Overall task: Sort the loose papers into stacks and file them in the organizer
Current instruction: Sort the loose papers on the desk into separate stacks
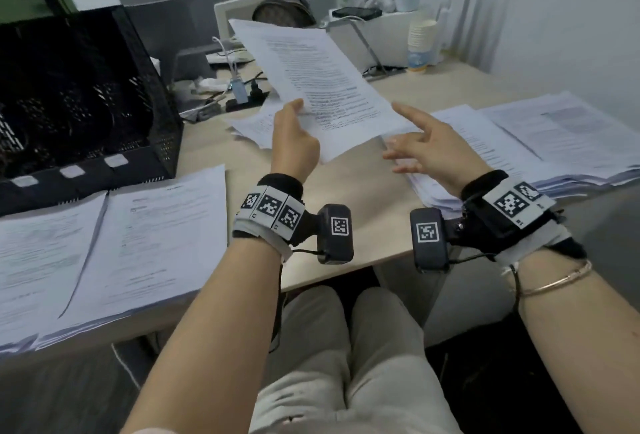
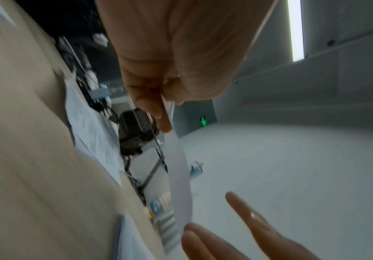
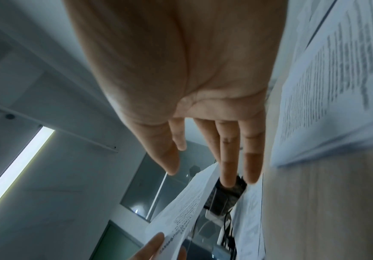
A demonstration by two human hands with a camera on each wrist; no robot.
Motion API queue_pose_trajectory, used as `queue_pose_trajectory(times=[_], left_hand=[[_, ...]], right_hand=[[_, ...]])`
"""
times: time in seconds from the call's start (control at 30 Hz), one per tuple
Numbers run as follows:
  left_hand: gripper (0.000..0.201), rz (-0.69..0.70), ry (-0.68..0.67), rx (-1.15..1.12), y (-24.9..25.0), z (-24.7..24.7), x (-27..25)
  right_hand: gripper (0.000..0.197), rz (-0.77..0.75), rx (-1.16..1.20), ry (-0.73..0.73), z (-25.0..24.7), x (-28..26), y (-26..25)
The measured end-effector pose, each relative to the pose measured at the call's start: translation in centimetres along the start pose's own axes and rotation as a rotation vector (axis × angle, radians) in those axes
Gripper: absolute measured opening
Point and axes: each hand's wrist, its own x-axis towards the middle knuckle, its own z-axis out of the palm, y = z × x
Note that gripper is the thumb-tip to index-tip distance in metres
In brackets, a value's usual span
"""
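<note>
A person's left hand (image 1: pixel 294 142) pinches a white printed sheet (image 1: pixel 322 87) above the pale wooden desk (image 1: pixel 367 225); the right hand (image 1: pixel 426 146) spreads wide, empty. Paper stacks (image 1: pixel 114 246) cover the desk. The black mesh organizer (image 1: pixel 83 94), desk's left, apparently awaits filing.

Left hand (image 1: pixel 294 142) raised, thumb and fingers (image 2: pixel 156 112) pinching a sheet (image 1: pixel 322 87); right hand (image 1: pixel 433 153) beside it, fingers spread straight.
</note>
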Motion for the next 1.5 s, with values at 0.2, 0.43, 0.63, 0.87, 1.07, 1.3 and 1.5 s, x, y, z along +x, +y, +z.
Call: queue_pose_trajectory(times=[0.2, 0.43, 0.63, 0.87, 1.07, 1.3, 1.5], left_hand=[[0.056, 0.085, -0.112, -0.052, 2.3, 3.7, 0.6], [0.05, 0.183, -0.299, -0.084, 3.8, 7.9, 0.2], [0.06, 0.158, -0.392, 0.047, 4.7, 10.0, 0.3], [0.06, 0.147, -0.579, 0.268, 4.2, 10.8, -0.8], [0.042, 0.128, -0.79, 0.37, 3.5, 11.8, -2.3], [0.04, 0.12, -0.84, 0.453, 3.3, 10.5, -2.7], [0.041, 0.118, -0.753, 0.483, 3.4, 6.0, -0.9]], right_hand=[[0.048, 0.079, 0.01, 0.028, -2.7, -0.3, 0.4], [0.022, 0.057, 0.036, 0.395, -6.4, -0.4, 1.4], [0.023, 0.091, 0.069, 0.506, -8.8, -0.8, 1.4], [0.014, 0.165, 0.092, 0.527, -9.5, -2.4, 2.1], [0.017, 0.299, 0.026, 0.508, -9.6, -4.0, 2.2], [0.047, 0.22, -0.175, 0.563, -8.9, -4.4, 1.3], [0.031, 0.072, -0.155, 0.486, -5.3, -2.1, -0.5]])
